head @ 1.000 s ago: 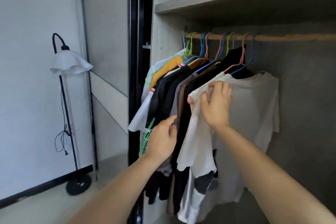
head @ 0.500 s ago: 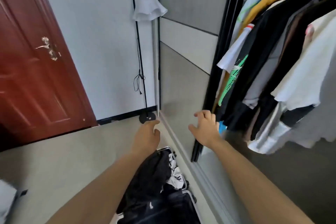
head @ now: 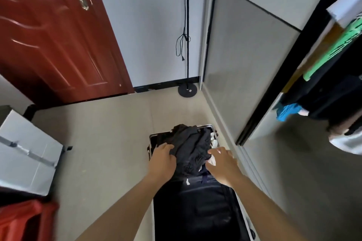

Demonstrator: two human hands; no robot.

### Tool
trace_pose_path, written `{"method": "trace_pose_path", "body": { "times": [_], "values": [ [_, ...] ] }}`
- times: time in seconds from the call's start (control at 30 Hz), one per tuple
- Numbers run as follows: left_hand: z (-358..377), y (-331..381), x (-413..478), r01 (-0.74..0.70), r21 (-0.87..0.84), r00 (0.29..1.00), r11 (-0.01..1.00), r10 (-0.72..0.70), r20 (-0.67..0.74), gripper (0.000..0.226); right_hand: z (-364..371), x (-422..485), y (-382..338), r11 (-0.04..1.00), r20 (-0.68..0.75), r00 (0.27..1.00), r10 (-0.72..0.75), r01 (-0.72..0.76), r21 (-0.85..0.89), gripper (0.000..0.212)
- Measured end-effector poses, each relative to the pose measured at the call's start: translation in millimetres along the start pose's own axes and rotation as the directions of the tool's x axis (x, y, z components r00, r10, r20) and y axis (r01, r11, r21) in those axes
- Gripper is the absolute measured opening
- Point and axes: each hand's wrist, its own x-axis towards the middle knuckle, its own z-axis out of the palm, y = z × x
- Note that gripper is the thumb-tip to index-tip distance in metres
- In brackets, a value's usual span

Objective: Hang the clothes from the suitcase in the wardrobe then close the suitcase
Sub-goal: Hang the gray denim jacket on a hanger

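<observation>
An open black suitcase [head: 151, 144] lies on the floor below me, with a heap of black clothes [head: 194, 146] and a bit of white cloth [head: 213, 142] in its far half. My left hand [head: 162, 159] touches the left edge of the black heap; its thumb is hidden. My right hand [head: 221, 164] hovers with straight fingers over the heap's right side, next to a white scrap. The near half of the suitcase [head: 201, 211] shows dark lining. Hung clothes [head: 333, 88] in the wardrobe fill the right edge.
The grey sliding wardrobe door [head: 244, 64] runs along the suitcase's right side. A floor lamp's base [head: 187, 90] stands in the corner beyond. A red-brown room door [head: 58, 35] is at the left, with a grey box [head: 25, 152] and a red object [head: 25, 221] at the near left.
My view swung from the hanging rail down to the floor. Both hands left the hung white shirt and dropped onto the clothes in the suitcase.
</observation>
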Motion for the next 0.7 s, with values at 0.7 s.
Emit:
{"method": "trace_pose_path", "body": {
  "times": [0.7],
  "values": [
    [373.8, -335.4, 237.5, 0.173, -0.057, 0.985, 0.983, -0.173, 0.0, 0.084, 386.9, 341.5, 138.5, 0.97, -0.181, 0.953, 0.242, -0.231, 0.08, 0.091]
  ]
}}
